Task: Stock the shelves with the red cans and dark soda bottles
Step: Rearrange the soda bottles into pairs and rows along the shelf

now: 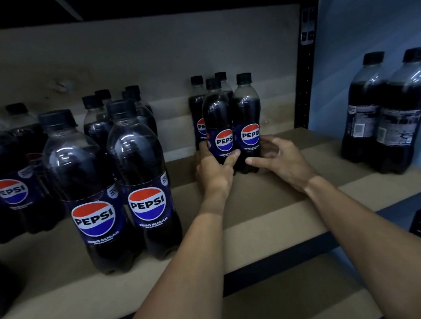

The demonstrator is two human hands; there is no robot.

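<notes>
Two dark soda bottles stand side by side mid-shelf, labels facing me. My left hand (214,170) grips the base of the left bottle (218,122), thumb across its front. My right hand (279,161) curls loosely beside the right bottle (248,119), its fingers near the base; I cannot tell whether they touch it. Two more bottles (198,103) stand just behind this pair. No red cans are in view.
The brown wooden shelf (275,217) carries a large group of dark bottles at the left, with two (118,184) near the front edge. Two bottles (389,114) stand at the right by the blue wall. A black upright post (306,71) rises at the back right.
</notes>
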